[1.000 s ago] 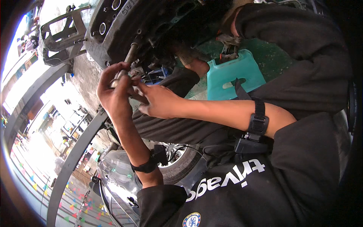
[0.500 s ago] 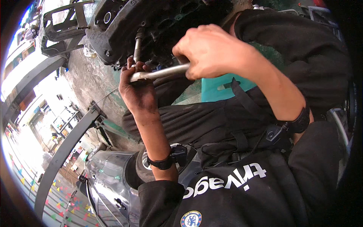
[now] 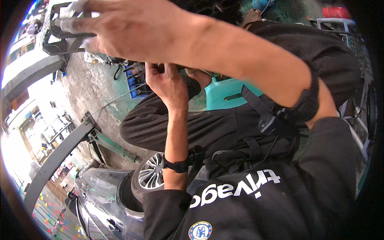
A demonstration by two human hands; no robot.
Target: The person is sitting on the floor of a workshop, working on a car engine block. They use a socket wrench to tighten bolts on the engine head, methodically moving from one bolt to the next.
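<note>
My right hand [image 3: 132, 30] is stretched across the upper left, its fingers spread and slightly blurred, and nothing shows in its grasp. Its forearm crosses over most of the dark engine [image 3: 218, 9], of which only a strip shows at the top. Just below that forearm is my left hand [image 3: 168, 84], back of the hand upward and fingers bent. The right arm covers its fingertips, so whatever they hold is hidden. The metal bar-handled wrench cannot be seen.
Between my legs stands a turquoise plastic stool [image 3: 228, 94]. A blue crate [image 3: 138, 84] lies on the floor past my left hand. To the lower left is a car [image 3: 108, 192] with a spoked wheel [image 3: 151, 172]. A grey metal beam [image 3: 60, 160] runs along the left.
My right hand has left the wrench handle and swung up and left, its fingers opening. The left hand has shifted slightly right and turned its back upward. The wrench is out of sight.
</note>
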